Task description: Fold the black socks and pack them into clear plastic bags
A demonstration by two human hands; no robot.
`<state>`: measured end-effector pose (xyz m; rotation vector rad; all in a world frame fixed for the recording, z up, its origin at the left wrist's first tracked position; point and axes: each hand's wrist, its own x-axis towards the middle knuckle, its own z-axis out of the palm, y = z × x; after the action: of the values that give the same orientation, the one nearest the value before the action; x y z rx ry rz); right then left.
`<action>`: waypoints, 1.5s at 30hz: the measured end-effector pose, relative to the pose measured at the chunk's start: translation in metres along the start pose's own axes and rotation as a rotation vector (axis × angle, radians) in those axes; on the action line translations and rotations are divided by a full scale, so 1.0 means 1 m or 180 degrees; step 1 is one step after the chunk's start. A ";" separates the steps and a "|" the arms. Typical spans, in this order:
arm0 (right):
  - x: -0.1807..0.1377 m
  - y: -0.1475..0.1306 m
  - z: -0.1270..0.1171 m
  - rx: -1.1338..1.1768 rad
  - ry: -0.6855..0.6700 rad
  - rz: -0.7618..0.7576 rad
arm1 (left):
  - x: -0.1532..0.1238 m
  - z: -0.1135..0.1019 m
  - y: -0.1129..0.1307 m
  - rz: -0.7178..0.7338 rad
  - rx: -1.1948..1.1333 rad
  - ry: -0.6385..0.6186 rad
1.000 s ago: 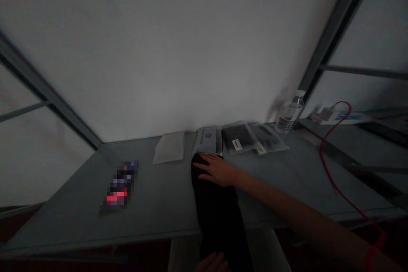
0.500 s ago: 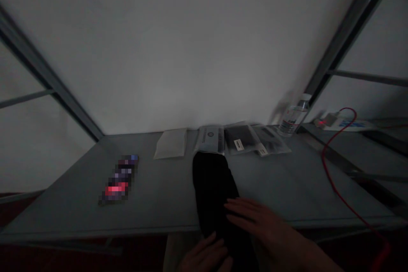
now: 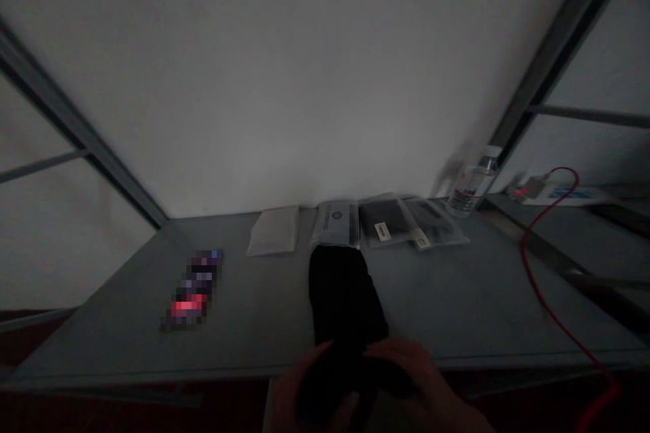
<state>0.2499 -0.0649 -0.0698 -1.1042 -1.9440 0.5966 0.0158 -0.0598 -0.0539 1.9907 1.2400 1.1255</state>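
Observation:
A long black piece of fabric [image 3: 345, 291], perhaps a folded garment, lies over the front part of the table. Its near end is lifted and bent up at the table's front edge. My left hand [image 3: 287, 389] grips that end from the left, its fingers partly hidden by the black fabric. On the other side my right hand [image 3: 424, 375] is closed on the same end, with the thumb side toward the middle. The far end of the fabric touches a clear packet with a grey printed face [image 3: 335, 223].
Along the wall lie a white packet [image 3: 274, 230], a clear bag with dark contents [image 3: 386, 220] and another clear bag [image 3: 439, 223]. A water bottle [image 3: 472, 183] stands at the back right. A blurred-out phone-like object [image 3: 193, 291] lies left. A red cable [image 3: 538, 291] crosses the right side.
Both hands went from lying flat on the black fabric to gripping its near end, which is now raised and folded back. The view has shifted slightly.

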 end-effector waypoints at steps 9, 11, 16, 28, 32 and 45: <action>0.066 -0.007 0.019 0.0222 0.1029 0.1692 | 0.067 0.019 0.009 -0.1451 -0.0289 -0.0026; 0.067 -0.002 0.022 -0.0177 0.1100 0.1733 | 0.070 0.020 0.007 -0.1374 -0.0173 -0.0085; 0.069 0.001 0.023 -0.1424 0.1340 0.1426 | 0.057 0.026 0.001 -0.1129 0.0030 0.0292; 0.051 -0.004 0.000 -0.1394 -0.0837 -0.0105 | 0.055 -0.017 -0.006 0.1090 0.1532 -0.0961; 0.049 -0.005 -0.001 -0.1336 -0.0935 0.0009 | 0.065 -0.031 -0.007 0.1101 0.1495 -0.1464; -0.011 -0.010 -0.027 -0.0916 -0.0483 -0.0506 | 0.007 -0.020 -0.039 0.2216 0.1775 -0.0402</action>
<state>0.2712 -0.0790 -0.0521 -1.0885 -2.2777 0.3282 -0.0180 -0.0365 -0.0715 3.0147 0.8609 0.9753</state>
